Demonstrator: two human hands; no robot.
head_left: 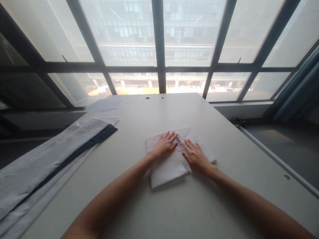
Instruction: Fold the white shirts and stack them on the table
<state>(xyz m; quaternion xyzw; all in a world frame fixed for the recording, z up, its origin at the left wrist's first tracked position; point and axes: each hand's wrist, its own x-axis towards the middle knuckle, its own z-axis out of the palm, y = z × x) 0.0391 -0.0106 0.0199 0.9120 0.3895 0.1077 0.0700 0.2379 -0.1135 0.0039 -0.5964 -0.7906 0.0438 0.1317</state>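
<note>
A folded white cloth garment [169, 169] lies on the white table [159, 116] in front of me. My left hand [165, 144] rests flat on its upper left part, fingers stretched out. On its right part lies my right hand [195, 156], also flat, with the fingers pointing up and to the left. The fingertips of both hands come close to each other near a crease in the cloth. Neither hand grips anything. What kind of garment it is, I cannot make out.
Along the table's left side lie long white cloths [62, 146] with a dark blue strip [82, 152] between them. Flat white sheets [104, 104] lie at the far left corner. Beyond the table stands a framed window [160, 39]; a blue curtain [296, 86] hangs at right.
</note>
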